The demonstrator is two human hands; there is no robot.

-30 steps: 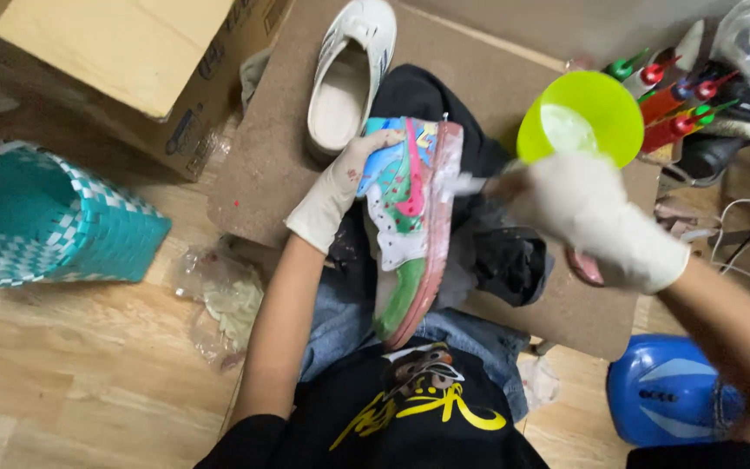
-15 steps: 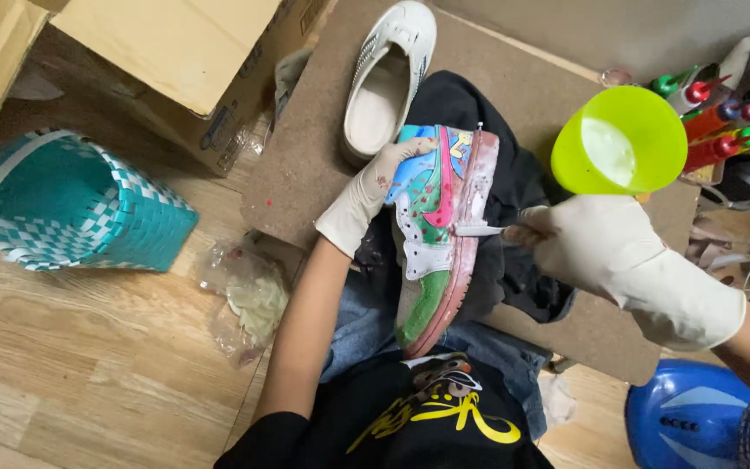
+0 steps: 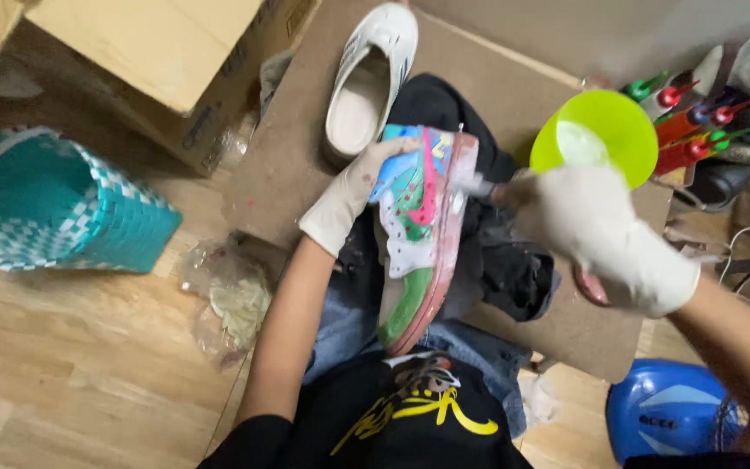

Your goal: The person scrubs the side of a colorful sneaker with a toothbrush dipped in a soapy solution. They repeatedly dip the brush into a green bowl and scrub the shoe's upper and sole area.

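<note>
Colourful sneaker between gloved hands

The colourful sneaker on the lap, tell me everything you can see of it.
The sneaker has blue, pink, green and white panels and a reddish-stained pale sole edge. It lies tilted on its side across the lap. The gloved left hand grips its top end; the gloved right hand holds a small tool against its sole edge.

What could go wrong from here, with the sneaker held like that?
1. The left hand grips only the top of the sneaker, which is propped on the lap; pressure from the tool in the right hand might twist it loose.
2. The green bowl sits right behind the right hand; a backward stroke may knock it over.
3. Drips could land on the black cloth underneath.
</note>
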